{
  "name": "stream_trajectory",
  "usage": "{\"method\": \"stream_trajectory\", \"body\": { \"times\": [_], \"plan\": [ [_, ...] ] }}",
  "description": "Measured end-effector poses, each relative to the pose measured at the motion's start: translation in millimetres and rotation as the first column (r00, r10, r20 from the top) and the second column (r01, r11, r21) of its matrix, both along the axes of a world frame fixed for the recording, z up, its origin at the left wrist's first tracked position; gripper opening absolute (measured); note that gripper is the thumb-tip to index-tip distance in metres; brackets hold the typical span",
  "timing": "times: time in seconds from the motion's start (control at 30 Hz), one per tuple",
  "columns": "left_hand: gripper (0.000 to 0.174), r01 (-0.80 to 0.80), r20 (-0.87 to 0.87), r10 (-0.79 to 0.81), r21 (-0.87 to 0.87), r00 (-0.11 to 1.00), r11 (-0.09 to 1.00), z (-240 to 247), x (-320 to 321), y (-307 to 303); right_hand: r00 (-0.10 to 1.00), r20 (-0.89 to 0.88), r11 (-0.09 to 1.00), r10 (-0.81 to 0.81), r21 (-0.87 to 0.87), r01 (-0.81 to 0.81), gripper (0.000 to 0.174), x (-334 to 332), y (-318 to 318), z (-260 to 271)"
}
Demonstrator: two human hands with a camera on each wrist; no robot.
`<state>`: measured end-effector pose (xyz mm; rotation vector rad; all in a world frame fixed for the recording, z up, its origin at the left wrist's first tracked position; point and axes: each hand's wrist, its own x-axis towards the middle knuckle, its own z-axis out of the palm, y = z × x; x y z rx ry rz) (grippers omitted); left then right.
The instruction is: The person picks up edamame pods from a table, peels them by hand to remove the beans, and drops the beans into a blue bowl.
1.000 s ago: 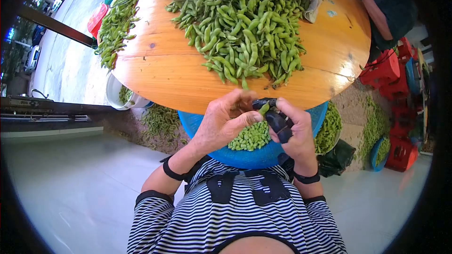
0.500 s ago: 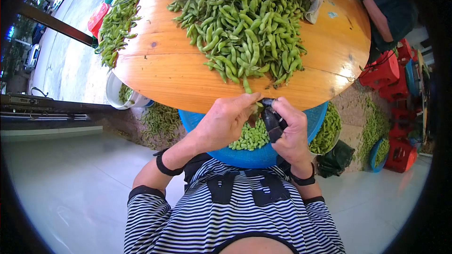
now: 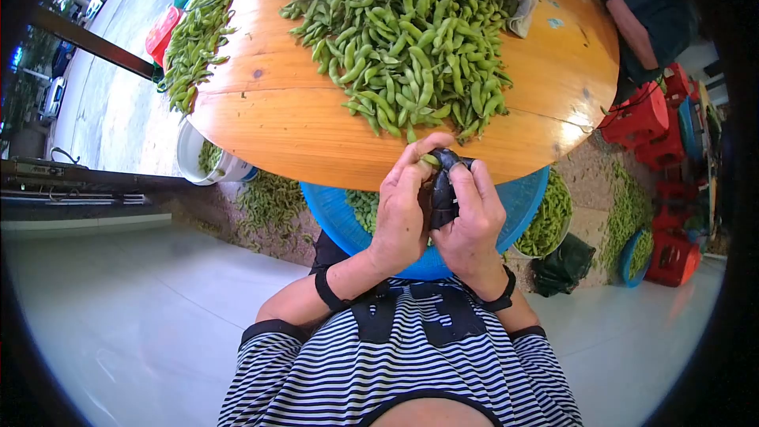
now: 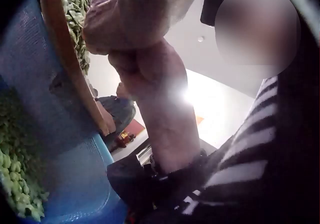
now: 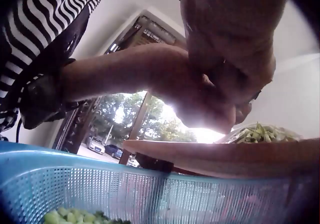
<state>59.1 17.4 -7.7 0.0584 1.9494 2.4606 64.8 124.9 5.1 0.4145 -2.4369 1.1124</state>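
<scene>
My left hand (image 3: 401, 213) pinches a green soybean pod (image 3: 429, 160) at its fingertips, over the near edge of the table. Right up against it, my right hand (image 3: 474, 229) has its curled fingers at the same pod. Black coverings (image 3: 444, 194) wrap the right thumb and a finger. Below both hands sits a blue mesh basket (image 3: 518, 217) with shelled green beans (image 3: 364, 209), partly hidden by the left hand. In the wrist views the hands overlap, and the pod is hidden there.
A large heap of pods (image 3: 411, 39) covers the middle of the round wooden table (image 3: 269, 122). More pods (image 3: 196, 51) lie along its left side. A white bucket (image 3: 192, 150) stands below left, red stools (image 3: 644, 122) at right. Another person's arm (image 3: 632, 28) is at the far right.
My left hand has moved right and forward, its fingers now tight against the right hand. The right hand has shifted slightly left. The left hand now covers more of the shelled beans.
</scene>
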Motion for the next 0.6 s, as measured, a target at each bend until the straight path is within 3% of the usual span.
{"method": "stream_trajectory", "body": {
  "times": [0.03,0.07,0.1,0.23,0.3,0.37,0.4,0.43,0.5,0.53,0.57,0.6],
  "plan": [
    [0.031,0.003,-0.001,-0.003,0.0,1.0,1.0,3,-1,1,1.0,-0.017,1.0,0.005,-0.009,-0.006,0.038,0,1,-1],
    [0.03,-0.019,0.228,-0.064,0.344,0.972,0.939,8,-3,3,0.999,-0.035,1.0,0.011,-0.018,-0.012,0.038,-1,2,-1],
    [0.029,-0.122,0.41,-0.196,0.631,0.891,0.766,12,-4,5,0.999,-0.035,1.0,0.01,-0.019,-0.01,0.038,-1,2,-1],
    [0.024,-0.146,0.395,-0.171,0.654,0.903,0.743,-3,-2,4,0.998,-0.046,0.999,0.034,-0.015,-0.035,0.041,-2,7,-1],
    [0.019,-0.01,0.293,-0.167,0.521,0.941,0.854,-6,-4,-1,0.999,-0.016,0.999,0.036,-0.023,-0.037,0.044,-4,14,0],
    [0.016,0.0,0.34,-0.185,0.477,0.922,0.879,0,-6,-6,0.92,0.339,0.926,0.198,-0.373,-0.061,0.029,-9,23,2],
    [0.014,0.011,0.388,-0.197,0.433,0.9,0.901,3,-6,-9,0.887,0.395,0.874,0.237,-0.485,-0.018,0.016,-10,22,7],
    [0.014,0.01,0.39,-0.197,0.433,0.899,0.901,4,-6,-12,0.887,0.397,0.874,0.237,-0.486,-0.016,0.016,-11,24,7],
    [0.016,0.111,0.339,-0.248,0.375,0.908,0.92,6,-8,-17,0.709,0.47,0.575,0.526,-0.811,0.11,0.015,-15,31,7],
    [0.016,0.114,0.34,-0.251,0.375,0.906,0.92,5,-8,-17,0.652,0.375,0.383,0.659,-0.913,0.138,0.017,-18,37,-2],
    [0.017,0.128,0.317,-0.256,0.373,0.913,0.919,2,-7,-17,0.655,0.376,0.383,0.655,-0.913,0.141,0.017,-17,36,-2],
    [0.019,0.141,0.294,-0.26,0.371,0.92,0.918,1,-6,-16,0.68,0.422,0.453,0.6,-0.879,0.147,0.019,-16,34,-1]
  ]
}}
